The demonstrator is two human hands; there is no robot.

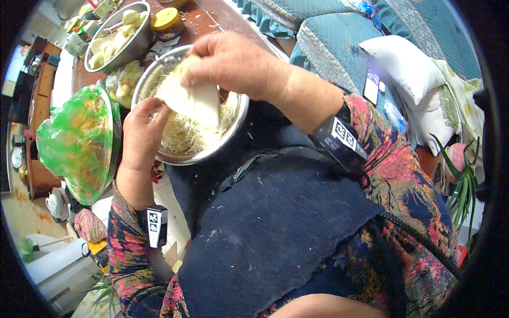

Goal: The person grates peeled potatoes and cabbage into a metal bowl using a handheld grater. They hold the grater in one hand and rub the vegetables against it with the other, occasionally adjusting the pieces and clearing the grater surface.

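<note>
A metal bowl point(243, 115) in front of me holds pale shreds point(181, 137), apparently of a vegetable. Above them is a broad, flat, pale piece point(195, 97), probably vegetable; its exact kind is unclear. My right hand point(234, 65) grips its upper part from above, thumb on the near face. At the piece's left edge, my left hand point(142, 131) pinches with thumb and fingers, beside the bowl's left rim. The fingertips of both hands are partly hidden.
An oval metal basin point(145, 30) with peeled pale chunks and a yellow-lidded jar point(165, 20) stand on the brown table point(199, 18). Left of the bowl is a large basin covered with a green plastic bag point(75, 143). A blue padded sofa point(330, 43) with white pillows point(405, 65) is at right.
</note>
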